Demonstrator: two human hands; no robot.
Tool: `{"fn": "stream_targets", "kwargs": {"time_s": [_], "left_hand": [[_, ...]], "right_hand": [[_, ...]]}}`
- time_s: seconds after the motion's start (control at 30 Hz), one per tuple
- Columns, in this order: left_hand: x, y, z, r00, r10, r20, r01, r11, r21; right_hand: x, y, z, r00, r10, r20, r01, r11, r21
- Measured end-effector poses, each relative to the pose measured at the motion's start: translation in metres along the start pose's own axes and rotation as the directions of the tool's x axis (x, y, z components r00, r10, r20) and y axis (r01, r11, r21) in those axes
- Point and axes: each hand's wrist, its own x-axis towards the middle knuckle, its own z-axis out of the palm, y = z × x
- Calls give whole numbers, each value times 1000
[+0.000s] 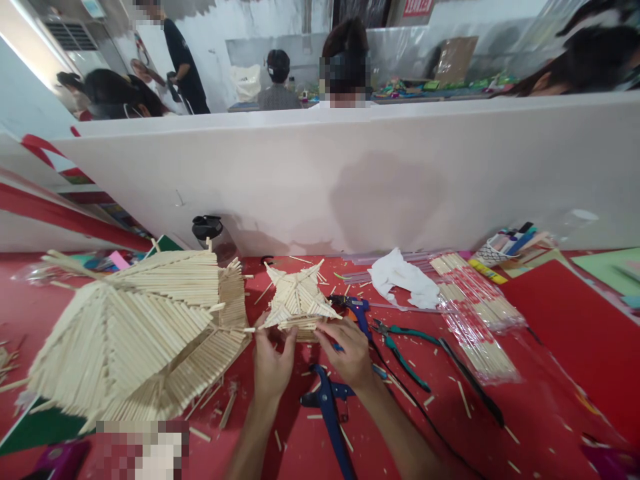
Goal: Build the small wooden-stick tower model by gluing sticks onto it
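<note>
A small roof-shaped model of pale wooden sticks (300, 291), with four upturned corners, sits in front of me. My left hand (273, 360) grips its near left side, thumb and fingers on the edge. Fingers of my right hand (347, 350) pinch its near right edge. Close by on the left stands a much larger stick roof model (130, 333) with layered eaves. Just beyond my right fingers lies a blue glue gun (357, 308), partly hidden. Blue-handled cutters (327, 413) lie between my forearms, and green-handled pliers (407, 340) rest to the right.
Plastic-wrapped stick bundles (477, 313), white tissue (403, 279) and a red sheet (585, 333) lie to the right. A pen basket (500, 248) and lidded black bottle (207, 230) stand by the white partition (280, 180). Stick scraps litter the red table (440, 440). People are beyond the partition.
</note>
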Motion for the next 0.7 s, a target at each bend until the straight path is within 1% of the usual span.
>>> {"fn": "stream_targets", "kwargs": {"time_s": [0.23,0.37,0.47,0.5,0.63,0.7], "left_hand": [[-1,-8,0,1000,5,-4,-5,992,124],[-2,-9,1,1000,17,-11,-16,990,139],[-1,-7,2,1000,22,-21,-19,990,143],[-1,-6,2,1000,18,-20,-15,990,144],[-1,-5,1,1000,-7,-18,9,990,138],[-2,-5,1,1000,-5,-9,6,992,124]], "right_hand": [[-1,3,-2,999,-38,6,38,998,-50],[-2,2,-2,1000,-9,-26,8,998,-56],[-1,0,-2,1000,-26,-2,26,998,-49],[0,-1,-3,1000,-16,2,16,999,-43],[0,-1,-5,996,93,12,-93,996,-7],[-1,1,-5,995,83,50,-84,996,11]]}}
